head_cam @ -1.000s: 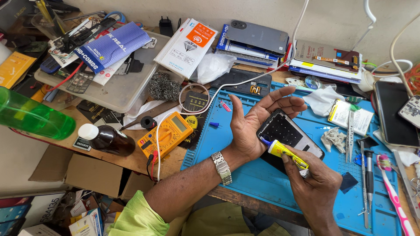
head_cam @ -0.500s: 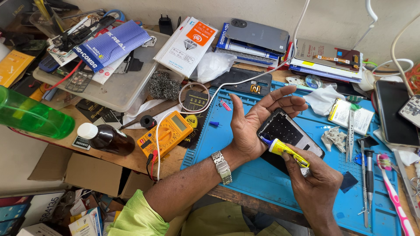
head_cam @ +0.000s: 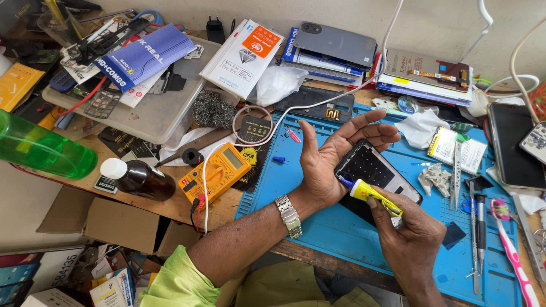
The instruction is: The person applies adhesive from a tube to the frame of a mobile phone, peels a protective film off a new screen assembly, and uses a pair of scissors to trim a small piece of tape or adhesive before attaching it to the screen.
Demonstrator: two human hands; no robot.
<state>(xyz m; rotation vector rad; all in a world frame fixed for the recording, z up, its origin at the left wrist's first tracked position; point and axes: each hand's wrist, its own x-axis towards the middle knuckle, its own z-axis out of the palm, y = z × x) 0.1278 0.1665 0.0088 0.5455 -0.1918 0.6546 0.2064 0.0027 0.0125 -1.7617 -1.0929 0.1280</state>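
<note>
Tube [head_cam: 372, 196] in right grip [head_cam: 412, 236], nozzle against phone frame [head_cam: 378, 173]

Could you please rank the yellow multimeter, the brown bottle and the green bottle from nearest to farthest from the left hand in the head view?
1. Yellow multimeter, just left of the left hand.
2. Brown bottle, further left on the wooden bench.
3. Green bottle, at the far left edge.

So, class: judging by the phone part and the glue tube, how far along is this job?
Done: the phone frame lies stripped and open on the blue mat. In hand: the left hand steadies it while the right hand touches the yellow glue tube nozzle to its near edge. Left: no glue line shows, and nothing is fitted on the frame.
</note>
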